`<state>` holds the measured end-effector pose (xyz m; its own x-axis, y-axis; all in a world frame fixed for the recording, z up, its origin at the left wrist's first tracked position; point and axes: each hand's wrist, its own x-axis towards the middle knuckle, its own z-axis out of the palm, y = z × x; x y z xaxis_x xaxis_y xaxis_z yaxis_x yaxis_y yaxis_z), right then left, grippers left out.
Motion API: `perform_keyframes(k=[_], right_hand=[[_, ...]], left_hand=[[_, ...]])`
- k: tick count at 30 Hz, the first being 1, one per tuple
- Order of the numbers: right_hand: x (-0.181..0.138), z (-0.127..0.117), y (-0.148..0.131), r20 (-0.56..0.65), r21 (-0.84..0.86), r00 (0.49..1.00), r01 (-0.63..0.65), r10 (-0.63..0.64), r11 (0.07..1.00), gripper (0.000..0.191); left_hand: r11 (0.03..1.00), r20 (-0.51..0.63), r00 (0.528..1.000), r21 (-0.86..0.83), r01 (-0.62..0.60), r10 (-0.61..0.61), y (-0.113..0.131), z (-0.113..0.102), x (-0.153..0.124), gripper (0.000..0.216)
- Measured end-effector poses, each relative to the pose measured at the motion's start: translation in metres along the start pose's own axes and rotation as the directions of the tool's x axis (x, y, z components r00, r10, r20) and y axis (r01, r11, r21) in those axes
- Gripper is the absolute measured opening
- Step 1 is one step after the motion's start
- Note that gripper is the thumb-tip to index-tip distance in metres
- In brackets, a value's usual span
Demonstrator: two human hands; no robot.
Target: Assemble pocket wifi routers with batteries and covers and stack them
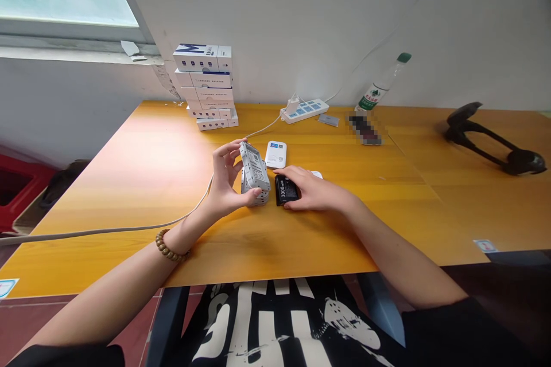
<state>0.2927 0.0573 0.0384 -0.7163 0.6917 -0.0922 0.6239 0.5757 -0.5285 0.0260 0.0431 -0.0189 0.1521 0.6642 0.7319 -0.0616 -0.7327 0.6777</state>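
While the left hand (225, 175) stands curled upright, its thumb and fingers pinch a small white printed box (253, 167) by its edges and hold it tilted, the right hand (312, 188) lies flat and lightly spread over a black battery pack (286, 190), with 3000 printed on the part that shows. The tilted box sits directly over a low stack of similar white boxes (256, 192), its lower end seeming to touch them, though the fingers hide part of that contact. The black pack lies just beside that stack, between the 2 hands. Past the right fingertips a small white object (317, 174) is partly hidden. A white rounded-corner device (276, 154) lies just beyond the pack. A wooden bead bracelet (170, 245) circles the left wrist.

All of this sits on an orange wood-grain worktop (142, 183). A pale cable (129, 230) runs across it from the left edge and up towards a white power strip (304, 110) with a white plug adapter (293, 105) in it. Further back stands a tall pile of white cartons (205, 86) with blue markings, near the wall. A clear plastic bottle (381, 83) with a green cap leans by the wall, and a black curved object (491, 139) lies at the far right.
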Motion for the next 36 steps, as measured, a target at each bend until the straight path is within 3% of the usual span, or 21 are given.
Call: perform_keyframes(k=[32,36], right_hand=[[0.005,0.011,-0.001,-0.014,-0.054,0.999,0.044,-0.044,0.998,0.079],[0.005,0.012,-0.001,-0.013,-0.066,0.999,0.036,-0.037,0.997,0.087]], left_hand=[[1.000,-0.004,1.000,0.009,-0.003,0.003,0.000,0.001,0.001,0.089],[1.000,-0.014,1.000,0.011,0.001,-0.001,0.000,0.001,0.001,0.089]])
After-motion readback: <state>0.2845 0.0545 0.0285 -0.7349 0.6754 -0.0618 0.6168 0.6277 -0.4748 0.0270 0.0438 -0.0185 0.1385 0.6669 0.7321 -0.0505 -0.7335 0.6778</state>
